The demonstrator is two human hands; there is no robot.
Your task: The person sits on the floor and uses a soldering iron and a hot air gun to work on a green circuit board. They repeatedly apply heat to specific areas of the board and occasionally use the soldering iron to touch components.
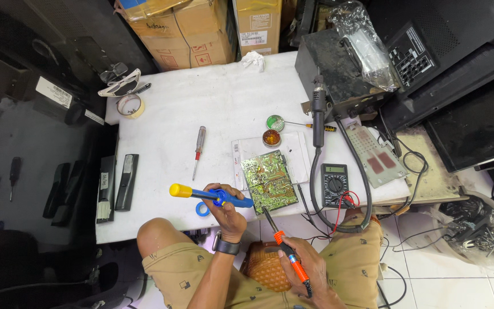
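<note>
The green board lies tilted at the near edge of the white table, its lower corner close to the rim, partly on a white sheet. To its left the table is mostly bare up to the red screwdriver, so there is free room on that side. To its right the space is tight: a black cable and the multimeter sit just beside it, and red and black leads hang over the edge. Behind the board stand two small round tins and a dark box with a black handpiece hanging on its front.

The left hand is raised from the knee, wrist bent, fingers closed around the blue pump. The pump lies almost level; its yellow end points left and its tip reaches the left edge of the board. The right hand is low, over the lap, fingers wrapped on the orange iron. The iron slants up and left, and its dark tip meets the lower corner of the board.

The right hand's fingers are partly cut by the lower border. Whether the tips touch the board I cannot tell. A woven brown thing between the knees is half hidden. Two black remotes lie at the left rim.
</note>
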